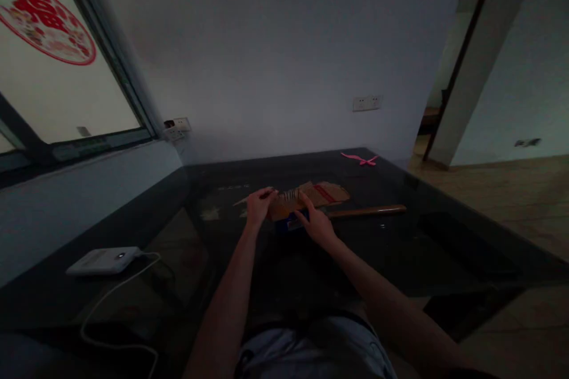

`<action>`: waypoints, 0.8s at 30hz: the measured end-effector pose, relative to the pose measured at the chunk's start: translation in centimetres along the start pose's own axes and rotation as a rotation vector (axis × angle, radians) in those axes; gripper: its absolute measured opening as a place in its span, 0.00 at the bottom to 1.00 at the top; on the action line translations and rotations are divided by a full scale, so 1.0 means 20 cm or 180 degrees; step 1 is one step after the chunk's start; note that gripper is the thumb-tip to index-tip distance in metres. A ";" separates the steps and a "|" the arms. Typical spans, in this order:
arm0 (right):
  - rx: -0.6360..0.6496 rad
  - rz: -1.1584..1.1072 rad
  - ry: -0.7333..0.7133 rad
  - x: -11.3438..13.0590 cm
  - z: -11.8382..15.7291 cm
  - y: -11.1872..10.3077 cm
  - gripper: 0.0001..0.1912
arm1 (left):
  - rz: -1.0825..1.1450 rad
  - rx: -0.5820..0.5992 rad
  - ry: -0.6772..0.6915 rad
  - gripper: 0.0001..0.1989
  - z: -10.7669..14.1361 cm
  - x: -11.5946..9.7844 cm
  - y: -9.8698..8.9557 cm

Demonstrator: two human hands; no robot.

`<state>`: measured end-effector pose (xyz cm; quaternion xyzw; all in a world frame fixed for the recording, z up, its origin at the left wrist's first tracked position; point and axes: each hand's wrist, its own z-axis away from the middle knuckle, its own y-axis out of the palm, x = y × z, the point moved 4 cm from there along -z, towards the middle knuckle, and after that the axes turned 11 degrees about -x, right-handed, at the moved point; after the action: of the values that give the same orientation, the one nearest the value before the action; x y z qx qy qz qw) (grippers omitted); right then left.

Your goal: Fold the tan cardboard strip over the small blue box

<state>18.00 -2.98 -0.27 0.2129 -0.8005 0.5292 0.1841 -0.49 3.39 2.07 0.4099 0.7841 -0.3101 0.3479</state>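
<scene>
On the dark worktop [178, 231], the left hand [258, 206] pinches what may be a thin pencil [249, 198] at the cardboard piece [311, 196], which the right hand [316, 224] presses flat, steadying it, beside a wooden stick [368, 211].

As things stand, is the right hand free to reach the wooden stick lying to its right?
Probably yes: the wooden stick lies on bare table just right of the right hand, with nothing between them.

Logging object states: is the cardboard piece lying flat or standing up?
Lying flat: the cardboard rests on the dark table, both hands on it.
</scene>
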 end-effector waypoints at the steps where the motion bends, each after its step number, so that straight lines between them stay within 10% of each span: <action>1: 0.0012 0.0002 -0.0049 0.00 0.01 -0.02 0.34 | -0.0005 0.0000 -0.0008 0.12 0.00 0.00 0.00; 6: -0.0123 0.0073 -0.0400 -0.13 0.06 -0.17 0.34 | 0.0078 -0.0119 -0.0067 0.13 -0.01 0.01 -0.01; 17: 0.0206 0.1860 -0.0546 -0.85 -0.13 -0.48 0.24 | 0.0788 -0.0508 -0.0269 0.15 -0.01 -0.03 -0.06; 24: 0.0664 0.2179 -0.0697 -0.99 -0.25 -0.40 0.20 | 0.0061 -0.0718 -0.0372 0.17 -0.09 0.20 -0.47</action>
<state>39.28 1.75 -2.59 0.0059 -0.7820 0.6129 -0.1129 -10.72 2.06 1.64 0.3569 0.7884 -0.2400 0.4398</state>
